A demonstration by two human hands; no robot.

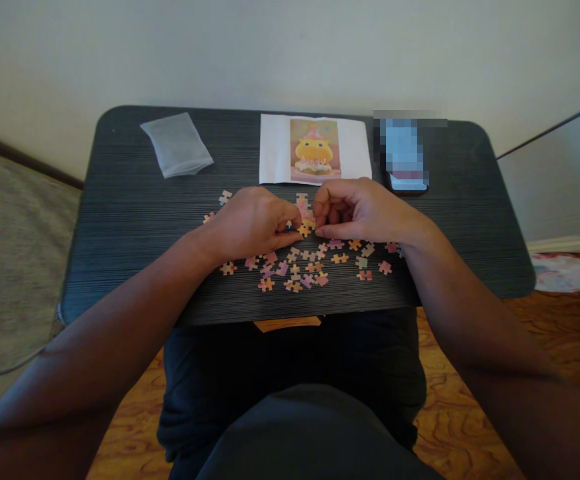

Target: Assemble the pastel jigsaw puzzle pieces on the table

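Observation:
A small block of joined puzzle pieces (306,212), pink above and yellow-orange at its lower end, lies on the table between my hands. My left hand (255,223) comes in from the left, thumb and forefinger closed around a small puzzle piece (289,225) that is mostly hidden. On the other side, my right hand (360,210) has curled fingers, with thumb and fingertips closed at the block's right edge. Many loose puzzle pieces (315,267) in pink, orange, purple and grey are scattered below the hands. A few more lie left, partly behind my left hand.
Behind the hands, a white sheet (275,150) bears a picture of a yellow figure with a pink hat and a cake. To its right lies a phone (405,153), partly blurred out. A clear plastic bag (177,145) rests at the back left of the dark table (120,220).

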